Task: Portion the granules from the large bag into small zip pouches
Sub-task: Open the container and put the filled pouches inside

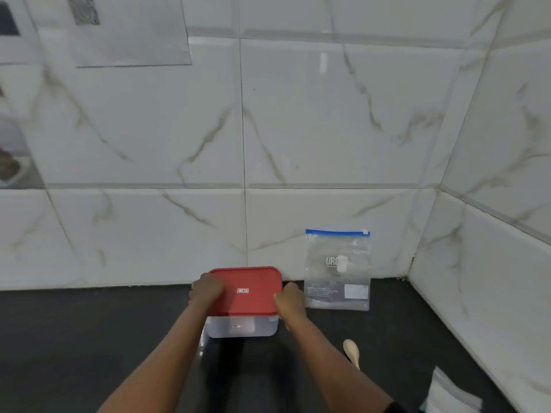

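Observation:
A clear plastic container (pixel 243 327) with a red lid (pixel 247 290) stands on the black counter near the back wall. My left hand (pixel 207 289) grips the lid's left edge, fingers curled over it. My right hand (pixel 287 298) grips the lid's right edge the same way. A clear zip bag (pixel 338 271) with a blue zipper strip and grey print leans upright against the tiled wall, just right of the container. A pale wooden spoon (pixel 351 353) lies on the counter behind my right forearm. Clear small pouches (pixel 450 394) lie stacked at the lower right.
The black counter (pixel 89 338) runs left and front of the container. White marble-pattern tiled walls (pixel 298 129) meet in a corner at the right. A dish with something dark shows at the far left edge (pixel 12 168).

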A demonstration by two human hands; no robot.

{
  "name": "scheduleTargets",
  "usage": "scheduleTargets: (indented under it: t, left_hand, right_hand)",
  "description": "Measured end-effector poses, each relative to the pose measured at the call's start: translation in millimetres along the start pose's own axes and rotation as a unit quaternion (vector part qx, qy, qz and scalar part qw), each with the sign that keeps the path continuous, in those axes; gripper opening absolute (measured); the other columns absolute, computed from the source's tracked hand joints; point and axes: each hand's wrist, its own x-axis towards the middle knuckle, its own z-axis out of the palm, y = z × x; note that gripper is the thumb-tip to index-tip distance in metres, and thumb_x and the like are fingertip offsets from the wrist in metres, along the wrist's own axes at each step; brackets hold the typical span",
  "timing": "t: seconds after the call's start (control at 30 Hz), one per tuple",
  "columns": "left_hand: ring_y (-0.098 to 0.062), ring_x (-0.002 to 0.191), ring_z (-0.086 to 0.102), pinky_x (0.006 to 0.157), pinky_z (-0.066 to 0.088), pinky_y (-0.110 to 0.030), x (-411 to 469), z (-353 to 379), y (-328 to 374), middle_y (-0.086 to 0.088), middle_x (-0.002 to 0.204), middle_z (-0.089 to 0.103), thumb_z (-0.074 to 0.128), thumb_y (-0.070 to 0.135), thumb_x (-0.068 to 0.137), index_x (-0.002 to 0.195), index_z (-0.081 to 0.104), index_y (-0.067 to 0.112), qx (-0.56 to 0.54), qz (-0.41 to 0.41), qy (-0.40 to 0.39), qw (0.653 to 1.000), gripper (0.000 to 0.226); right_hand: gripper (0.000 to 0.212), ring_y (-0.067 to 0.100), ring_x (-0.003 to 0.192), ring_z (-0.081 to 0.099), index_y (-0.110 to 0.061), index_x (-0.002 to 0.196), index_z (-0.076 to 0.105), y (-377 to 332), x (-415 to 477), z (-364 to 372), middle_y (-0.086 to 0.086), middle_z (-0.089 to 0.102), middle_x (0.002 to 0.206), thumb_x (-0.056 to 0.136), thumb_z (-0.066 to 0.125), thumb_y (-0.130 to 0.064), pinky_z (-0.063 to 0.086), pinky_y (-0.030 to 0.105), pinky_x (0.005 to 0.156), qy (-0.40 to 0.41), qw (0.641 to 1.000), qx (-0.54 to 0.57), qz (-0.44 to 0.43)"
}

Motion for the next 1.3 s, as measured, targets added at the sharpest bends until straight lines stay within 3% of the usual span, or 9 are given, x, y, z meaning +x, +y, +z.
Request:
scheduleTargets:
  t: [0.17,0.33,0.57,0.73,0.87,0.93,1.03,1.13,1.3]
  left_hand:
    - [-0.035,0.116,0.054,0.093,0.046,-0.035,-77,-5,-5,-0.019,0.124,0.057,0.063,0.023,0.086,0.123,0.054,0.001,-0.070,0.035,-0.070,0.994,0.044]
    - [-0.032,0.106,0.057,0.092,0.051,-0.044,-116,15,-33,-0.017,0.127,0.049,0.062,0.039,0.078,0.129,0.040,0.012,-0.108,0.049,-0.118,0.986,0.061]
    - [-0.028,0.099,0.061,0.088,0.052,-0.040,-153,33,-67,-0.013,0.112,0.063,0.054,0.032,0.091,0.119,0.055,0.006,-0.178,0.094,-0.120,0.972,0.038]
    - [-0.027,0.094,0.061,0.089,0.051,-0.041,-161,35,-85,-0.009,0.100,0.065,0.041,0.043,0.096,0.098,0.062,0.014,-0.223,0.092,-0.108,0.964,0.035]
    - [-0.029,0.096,0.062,0.092,0.049,-0.045,-156,32,-97,-0.012,0.100,0.067,0.034,0.029,0.100,0.091,0.064,0.015,-0.180,0.143,-0.094,0.969,0.035]
    - [-0.027,0.106,0.059,0.097,0.047,-0.046,-150,32,-110,-0.013,0.116,0.063,0.036,0.009,0.096,0.104,0.061,0.023,-0.177,0.199,-0.122,0.956,0.030]
    - [-0.018,0.126,0.046,0.099,0.046,-0.032,-153,25,-131,0.003,0.137,0.043,0.050,-0.001,0.086,0.135,0.034,0.031,-0.142,0.279,-0.247,0.917,0.061]
    - [-0.013,0.128,0.036,0.088,0.047,-0.018,-160,23,-139,0.008,0.142,0.020,0.076,0.010,0.069,0.148,-0.013,0.022,-0.067,0.312,-0.356,0.878,0.120]
    - [-0.002,0.122,0.039,0.088,0.030,0.000,-168,32,-140,0.012,0.135,0.032,0.086,0.020,0.062,0.145,-0.015,0.017,-0.028,0.322,-0.301,0.897,0.131]
  right_hand:
    - [0.013,0.022,0.084,0.057,-0.004,0.095,0.052,27,-42,-30,0.013,0.059,0.101,0.091,0.040,-0.007,0.046,0.033,0.071,0.048,0.999,-0.003,0.006]
    - [0.034,0.031,0.111,0.058,0.002,0.121,0.051,56,-94,-55,0.018,0.058,0.123,0.099,0.041,-0.021,0.045,0.031,0.082,0.081,0.993,-0.071,0.039]
    - [0.032,0.028,0.098,0.055,0.000,0.121,0.048,89,-132,-56,0.017,0.057,0.119,0.093,0.036,-0.010,0.044,0.033,0.081,0.104,0.991,-0.028,0.073]
    - [0.055,0.022,0.096,0.055,-0.012,0.146,0.027,97,-148,-48,0.011,0.054,0.129,0.092,0.032,-0.004,0.043,0.032,0.080,0.120,0.990,0.004,0.077]
    - [0.039,0.026,0.109,0.056,-0.008,0.134,0.039,92,-163,-39,0.009,0.047,0.137,0.095,0.037,-0.014,0.043,0.039,0.091,0.184,0.972,-0.121,0.080]
    - [0.041,0.030,0.118,0.050,-0.007,0.132,0.039,85,-176,-27,0.012,0.047,0.133,0.096,0.041,-0.028,0.036,0.044,0.100,0.217,0.945,-0.245,-0.014]
    - [0.077,0.031,0.138,0.029,-0.005,0.145,0.025,74,-193,1,0.015,0.030,0.150,0.091,0.034,-0.059,0.020,0.047,0.114,0.073,0.914,-0.331,-0.223]
    - [0.087,0.037,0.144,0.017,-0.002,0.148,0.018,74,-193,31,0.024,0.017,0.154,0.088,0.025,-0.065,0.015,0.050,0.117,-0.003,0.844,-0.468,-0.261]
    - [0.065,0.041,0.085,0.070,-0.001,0.095,0.072,80,-180,48,0.031,0.069,0.090,0.090,0.023,-0.043,0.058,0.046,0.072,0.015,0.791,-0.545,-0.277]
